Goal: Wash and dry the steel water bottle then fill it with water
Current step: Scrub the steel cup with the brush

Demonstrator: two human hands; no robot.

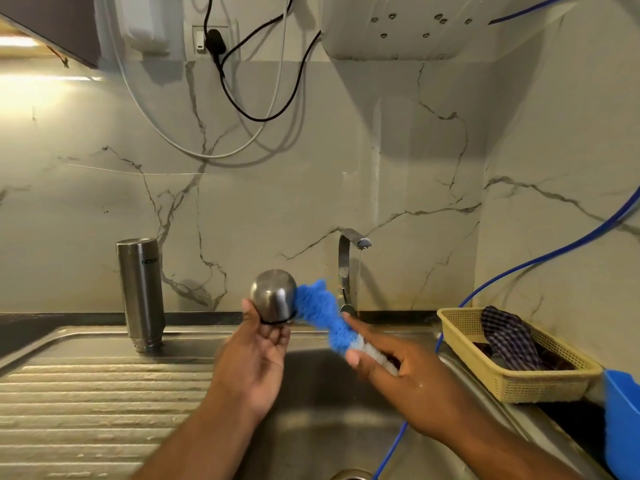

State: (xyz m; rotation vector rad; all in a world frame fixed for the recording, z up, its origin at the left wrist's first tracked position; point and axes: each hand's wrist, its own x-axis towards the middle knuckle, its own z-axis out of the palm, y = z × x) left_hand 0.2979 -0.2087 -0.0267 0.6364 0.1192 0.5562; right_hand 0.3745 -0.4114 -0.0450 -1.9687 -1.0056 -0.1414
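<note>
Steel bottle (140, 292) stands mouth-down on the drainboard (69, 393), well left of both hands. Left hand (256, 358) pinches its cap (273, 299) above the sink (311, 431); right hand (408, 379) grips a blue brush (318, 306) whose bristles touch the cap.

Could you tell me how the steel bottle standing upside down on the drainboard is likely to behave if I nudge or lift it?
The steel bottle is tall and rests on its narrower mouth, so a sideways nudge would probably tip it. Being round, it would then likely roll on the drainboard. Its smooth steel wall may be slippery if wet.
</note>
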